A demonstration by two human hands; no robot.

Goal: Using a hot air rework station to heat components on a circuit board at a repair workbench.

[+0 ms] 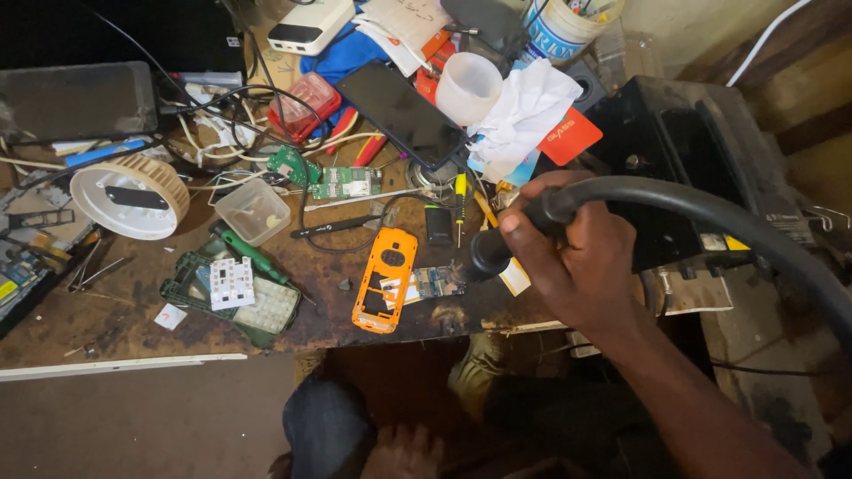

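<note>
Right hand (568,257): clenched around black hot-air wand (497,244), nozzle over small circuit board (433,282).
Left hand (404,452): low by knee, grip unclear.
Surface: stained, cluttered wooden bench (106,328); orange phone shell (384,279) beside board.

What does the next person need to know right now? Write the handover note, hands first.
Right hand: closed around the black handle of a hot-air tool, its thick black hose arcing off to the right; nozzle points down-left over the small circuit board.
Left hand: low by the knee, off the bench; cannot tell whether its grip is open.
Orange phone shell lies just left of that board, case already off.
Green board and clear tub sit further back.
The board lies bare under the nozzle; nothing is refitted.
</note>
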